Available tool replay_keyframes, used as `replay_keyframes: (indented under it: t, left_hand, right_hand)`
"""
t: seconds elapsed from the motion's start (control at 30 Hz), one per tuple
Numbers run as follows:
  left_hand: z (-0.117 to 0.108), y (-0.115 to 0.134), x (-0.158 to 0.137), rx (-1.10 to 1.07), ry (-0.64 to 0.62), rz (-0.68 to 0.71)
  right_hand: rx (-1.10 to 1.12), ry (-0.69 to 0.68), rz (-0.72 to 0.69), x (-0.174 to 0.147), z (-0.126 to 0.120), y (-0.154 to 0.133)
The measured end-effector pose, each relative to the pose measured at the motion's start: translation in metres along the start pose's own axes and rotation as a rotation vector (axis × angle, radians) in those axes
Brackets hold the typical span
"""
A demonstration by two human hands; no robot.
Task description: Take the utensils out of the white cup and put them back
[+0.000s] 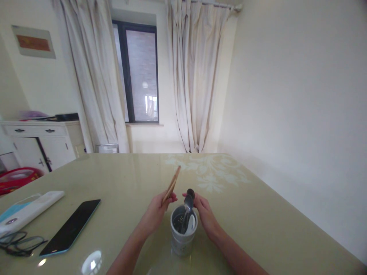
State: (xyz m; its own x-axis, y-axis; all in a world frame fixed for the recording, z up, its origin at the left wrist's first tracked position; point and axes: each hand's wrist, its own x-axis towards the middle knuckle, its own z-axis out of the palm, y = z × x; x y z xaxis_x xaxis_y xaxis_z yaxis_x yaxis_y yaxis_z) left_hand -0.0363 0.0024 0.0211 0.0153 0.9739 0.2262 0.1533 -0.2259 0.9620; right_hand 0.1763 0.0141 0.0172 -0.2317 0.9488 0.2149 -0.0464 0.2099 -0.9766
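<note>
My left hand (157, 210) is closed around wooden chopsticks (172, 184), which slant up and away above the table. A grey utensil holder (182, 242) stands upright between my hands, with drain holes showing inside. Metal spoons (188, 203) rise from it, bowls upward, and something white (190, 224) leans against its inner wall. At the spoon bowls, the fingers of my right hand (205, 214) are pinched together, partly hidden behind them. How many spoons they grip I cannot tell.
The glossy table (120, 229) has a floral pattern at its far side. To the left lie a dark-screened phone (71, 227), black-framed glasses (21, 244) and a long white case (36, 210) beside something blue. A wall (309, 126) borders the right.
</note>
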Motion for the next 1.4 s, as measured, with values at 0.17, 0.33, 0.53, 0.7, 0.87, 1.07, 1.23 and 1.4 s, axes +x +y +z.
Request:
replay_keyframes:
  t: [0.17,0.33,0.53,0.7,0.87,1.07,1.23,1.4]
  left_hand:
    - [0.002,-0.009,0.000,0.583,0.214,0.009]
    - [0.001,0.001,-0.007,1.226,0.172,-0.064]
    - [0.013,0.002,-0.006,1.398,0.174,-0.014]
    - [0.026,-0.005,-0.003,1.444,0.188,0.200]
    - [0.029,-0.010,-0.003,1.413,0.174,0.283]
    - [0.023,-0.018,-0.001,1.420,0.193,0.292]
    - [0.020,-0.024,0.000,1.417,0.226,0.296]
    - [0.022,-0.020,-0.002,1.418,0.240,0.269]
  right_hand:
    - [0.075,0.003,0.009,0.005,0.001,0.007]
    - [0.243,0.043,0.088,0.014,0.002,0.021]
    - [0.414,0.083,0.180,0.017,0.005,0.025]
    - [0.473,0.212,0.197,0.015,0.000,0.022]
    - [0.365,0.272,0.176,0.016,-0.007,0.018]
    - [0.235,0.153,0.217,0.013,-0.014,0.009]
    - [0.257,0.102,0.225,0.011,-0.017,0.006]
    - [0.235,0.103,0.209,0.011,-0.018,0.005]
